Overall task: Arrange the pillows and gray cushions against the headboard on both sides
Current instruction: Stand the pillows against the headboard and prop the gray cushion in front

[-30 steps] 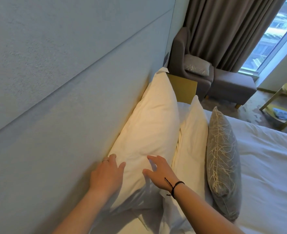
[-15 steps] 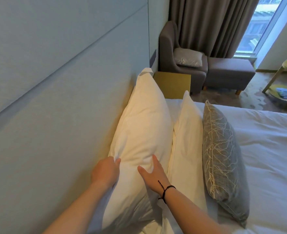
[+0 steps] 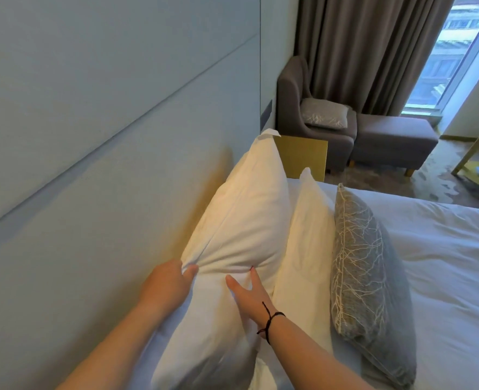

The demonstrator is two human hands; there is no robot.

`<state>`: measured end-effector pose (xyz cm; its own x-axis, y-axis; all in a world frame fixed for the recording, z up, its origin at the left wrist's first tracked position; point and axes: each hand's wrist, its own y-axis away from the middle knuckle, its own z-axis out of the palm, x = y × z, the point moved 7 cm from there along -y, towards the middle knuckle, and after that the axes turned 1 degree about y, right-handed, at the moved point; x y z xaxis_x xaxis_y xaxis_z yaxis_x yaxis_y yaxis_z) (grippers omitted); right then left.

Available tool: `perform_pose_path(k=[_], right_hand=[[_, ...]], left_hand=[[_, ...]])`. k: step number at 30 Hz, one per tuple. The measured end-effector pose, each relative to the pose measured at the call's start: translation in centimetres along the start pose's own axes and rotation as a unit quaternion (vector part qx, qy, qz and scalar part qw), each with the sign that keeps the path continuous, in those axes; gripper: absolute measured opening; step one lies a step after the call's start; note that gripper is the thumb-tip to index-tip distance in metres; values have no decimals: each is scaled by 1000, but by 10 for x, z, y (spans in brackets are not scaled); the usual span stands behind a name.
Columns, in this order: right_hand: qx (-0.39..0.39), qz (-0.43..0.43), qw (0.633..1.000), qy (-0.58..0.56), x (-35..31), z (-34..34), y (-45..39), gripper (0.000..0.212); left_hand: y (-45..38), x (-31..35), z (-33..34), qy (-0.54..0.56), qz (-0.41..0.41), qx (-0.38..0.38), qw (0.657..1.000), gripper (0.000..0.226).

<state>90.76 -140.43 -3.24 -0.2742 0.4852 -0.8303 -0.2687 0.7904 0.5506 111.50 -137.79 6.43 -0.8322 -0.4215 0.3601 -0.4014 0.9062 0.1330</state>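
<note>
From the head camera, my left hand (image 3: pixel 168 285) gripped the near end of the large white fabric pillow (image 3: pixel 241 235), fingers curled into the cloth so that it bunched into folds at my thumb. My right hand (image 3: pixel 251 298) (a black cord bracelet (image 3: pixel 269 319) tied round its wrist) lay on the same pillow's front face with thumb spread and fingers straight, their tips tucked into the crease between this pillow and the next one, pressing rather than clasping. The pillow stood on its long edge, leaning against the pale blue padded headboard panel (image 3: pixel 97 192), its far corner reaching up beside the mustard-yellow bedside cabinet (image 3: pixel 303 156).

Just beside it, touching, stood a second white pillow (image 3: pixel 307 249), slimmer in this view and also upright. Against that one leaned the gray cushion with a pale branch pattern (image 3: pixel 365 271), tilted slightly toward the headboard, resting on the white bed sheet (image 3: pixel 443 263).

Farther off, a second gray patterned cushion (image 3: pixel 324 116) lay on the seat of a gray upholstered armchair (image 3: pixel 294 108), with a matching gray footstool (image 3: pixel 393 139) just beside it, brown curtains (image 3: pixel 367 52) behind, and a window (image 3: pixel 455 52) at the right.
</note>
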Motion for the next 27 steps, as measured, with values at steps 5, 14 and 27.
perform_pose_path(k=[5,14,27], right_hand=[[30,-41,997,49,-16,-7,5,110],[26,-242,901,359,-80,14,15,65],[-179,-286,606,720,-180,99,13,21]], left_hand=[[15,-14,-2,79,-47,46,995,53],[42,-17,-25,127,-25,-6,992,39],[106,-63,-49,123,-71,41,989,27]])
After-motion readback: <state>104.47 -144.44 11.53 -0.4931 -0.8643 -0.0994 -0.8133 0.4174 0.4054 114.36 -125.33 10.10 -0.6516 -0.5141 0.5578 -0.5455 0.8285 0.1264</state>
